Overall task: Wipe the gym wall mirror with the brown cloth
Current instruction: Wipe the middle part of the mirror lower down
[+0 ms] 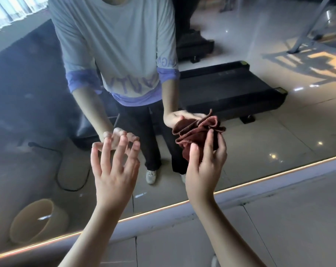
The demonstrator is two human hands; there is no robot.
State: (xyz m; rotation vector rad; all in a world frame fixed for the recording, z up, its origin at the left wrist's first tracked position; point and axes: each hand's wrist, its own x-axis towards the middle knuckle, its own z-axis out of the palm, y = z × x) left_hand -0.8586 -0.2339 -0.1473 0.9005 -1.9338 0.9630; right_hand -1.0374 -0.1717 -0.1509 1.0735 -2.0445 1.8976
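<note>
**Progress:** judged early stage. Cloth is at the glass but bunched up, not spread flat for a stroke. Most of the pane is left to do.

1. Mirror: large flat pane, hard and glossy, reaching nearly to floor level. Bluish haze across the upper-left area; the right side reads clearer. Cannot tell if the haze is dirt or light.
2. Floor: pale square tiles w/ dark grout lines, smooth. A white ledge runs along the mirror's foot, w/ a thin bright trim above it.
3. Treadmill, seen in refl. only: low, black, matte deck.
4. Bucket, refl. only: cream, cylindrical, lying tilted.
5. Brown cloth: reddish-brown, soft, nubby weave w/ stitched hem, crumpled into ruffled folds. It is pressed against the glass at centre-right.
6. Right hand: fingers and thumb curled round the brown cloth, gripping it from behind.
7. Left hand: holds nothing, fingers spread and slightly bent. Its fingertips appear to touch the glass.
</note>
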